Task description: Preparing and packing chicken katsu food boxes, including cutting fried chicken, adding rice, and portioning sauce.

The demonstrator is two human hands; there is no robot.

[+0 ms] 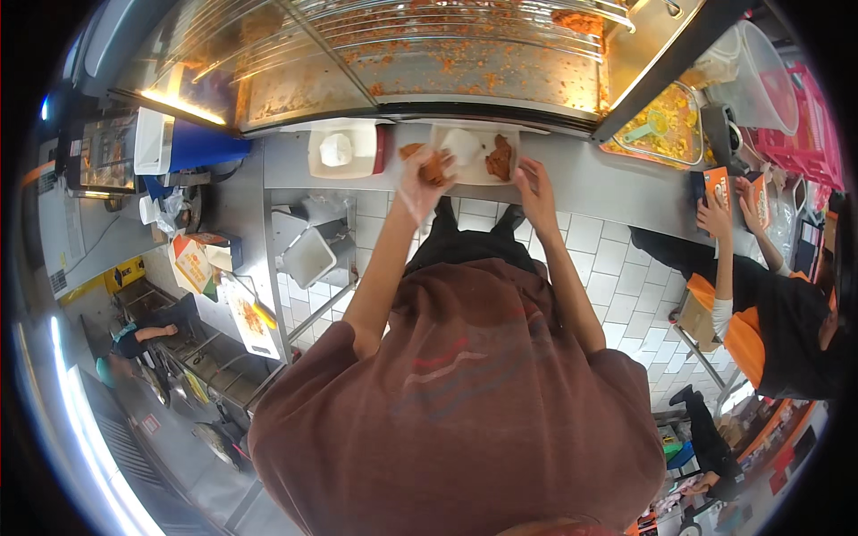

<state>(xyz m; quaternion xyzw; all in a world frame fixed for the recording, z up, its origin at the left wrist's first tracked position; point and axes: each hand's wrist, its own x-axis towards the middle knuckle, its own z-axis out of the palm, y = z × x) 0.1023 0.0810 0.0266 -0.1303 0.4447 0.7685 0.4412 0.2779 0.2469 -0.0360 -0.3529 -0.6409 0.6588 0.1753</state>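
Note:
My left hand (424, 175), in what looks like a clear thin glove, grips a piece of fried chicken (434, 171) at the left edge of an open paper food box (484, 175). In that box lie a white rounded portion, perhaps wrapped rice (461, 146), and another piece of fried chicken (499, 159). My right hand (534, 179) is at the box's right edge with its fingers apart, holding no food. To the left stands a second open paper box (343, 170) with a white rounded portion (335, 149) in it.
A lit display cabinet with wire racks (482, 60) stands behind the steel counter (576, 175). On the right are a tray of yellow food bits (663, 127) with green tongs and a co-worker's hands (716, 213) on orange boxes. A cutting board (251, 321) lies at left.

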